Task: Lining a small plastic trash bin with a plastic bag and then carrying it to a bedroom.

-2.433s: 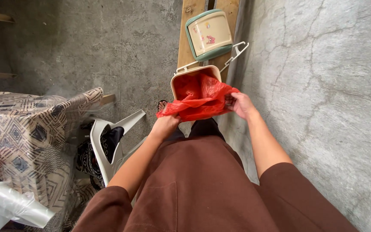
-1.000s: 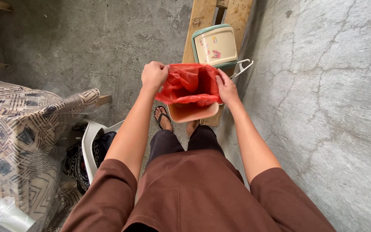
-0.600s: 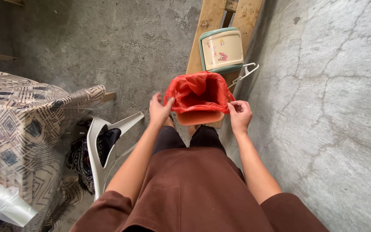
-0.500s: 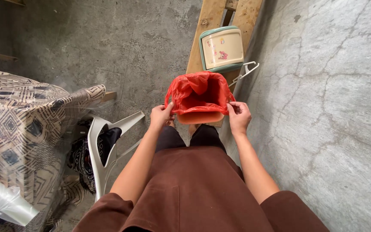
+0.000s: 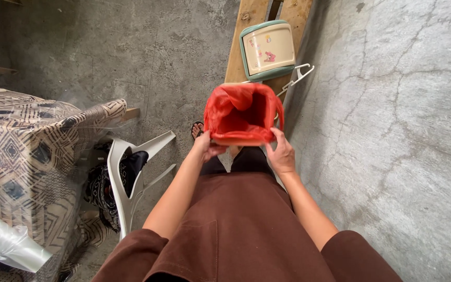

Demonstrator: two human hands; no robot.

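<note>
A red plastic bag (image 5: 244, 112) lines a small beige bin whose rim is now covered on all visible sides. My left hand (image 5: 205, 149) pinches the bag's near left edge under the rim. On the near right corner my right hand (image 5: 280, 154) grips the bag's edge. The bin stands on the floor just in front of my feet, with its mouth open upward. Its beige lid with a green rim (image 5: 267, 49) lies on a wooden plank (image 5: 241, 42) beyond the bin.
A white wire hanger (image 5: 296, 78) lies beside the lid. A white plastic chair (image 5: 126, 177) with dark cloth on it stands at my left, next to a table under a patterned cover (image 5: 22, 151). A cracked concrete wall (image 5: 392, 130) runs along the right.
The red bag went from bunched above the bin to spread over its rim. Both hands moved from the far edge down the sides to the near edge.
</note>
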